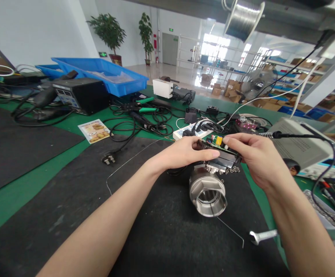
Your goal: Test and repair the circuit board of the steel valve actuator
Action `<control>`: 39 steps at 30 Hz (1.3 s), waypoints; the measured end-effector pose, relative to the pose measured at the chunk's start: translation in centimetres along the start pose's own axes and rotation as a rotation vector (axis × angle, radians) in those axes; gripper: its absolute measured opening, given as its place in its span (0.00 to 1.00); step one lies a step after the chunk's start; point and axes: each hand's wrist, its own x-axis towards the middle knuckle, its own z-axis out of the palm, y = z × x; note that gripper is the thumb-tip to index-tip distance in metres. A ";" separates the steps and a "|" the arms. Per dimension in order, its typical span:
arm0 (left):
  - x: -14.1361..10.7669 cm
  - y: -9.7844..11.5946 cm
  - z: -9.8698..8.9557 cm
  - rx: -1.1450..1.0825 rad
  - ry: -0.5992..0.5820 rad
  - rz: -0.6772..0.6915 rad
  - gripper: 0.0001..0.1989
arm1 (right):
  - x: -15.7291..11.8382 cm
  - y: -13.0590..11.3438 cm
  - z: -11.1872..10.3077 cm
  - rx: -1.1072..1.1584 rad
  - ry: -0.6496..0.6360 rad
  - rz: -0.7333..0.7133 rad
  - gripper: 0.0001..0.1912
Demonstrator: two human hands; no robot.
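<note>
A black housing (pixel 226 161) with a green circuit board (pixel 214 141) in its top sits above a metal valve body (pixel 208 192), whose round threaded opening faces me. My left hand (pixel 189 152) is closed on the housing's left side, its thumb lying along the near face. At the right end, my right hand (pixel 250 154) grips the housing, with thumb and forefinger at the board beside a yellow component (pixel 218 141). The fingers behind the housing are hidden. A thin bent wire (pixel 232 229) lies below the valve on the black mat (pixel 167 238).
An open-end wrench (pixel 262 236) lies at the mat's right edge, near a clear box of small parts (pixel 326 211). Behind are a power strip (pixel 192 131), tangled cables and a blue tray (pixel 121 82). A grey instrument (pixel 297 142) stands right; a wire spool (pixel 244 19) hangs overhead.
</note>
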 end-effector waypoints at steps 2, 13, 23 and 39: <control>0.0 0.1 0.0 -0.011 -0.013 0.010 0.26 | 0.0 0.0 0.0 -0.012 -0.002 -0.001 0.17; 0.0 0.1 0.0 -0.038 -0.035 0.008 0.25 | -0.1 -0.1 -0.1 -0.021 -0.005 0.003 0.17; 0.0 0.1 0.0 0.001 -0.018 0.019 0.25 | -0.1 0.1 -0.2 -0.020 -0.010 -0.002 0.17; 0.2 -0.1 0.0 -0.041 -0.038 0.022 0.25 | -0.1 0.0 -0.2 -0.049 -0.009 -0.007 0.17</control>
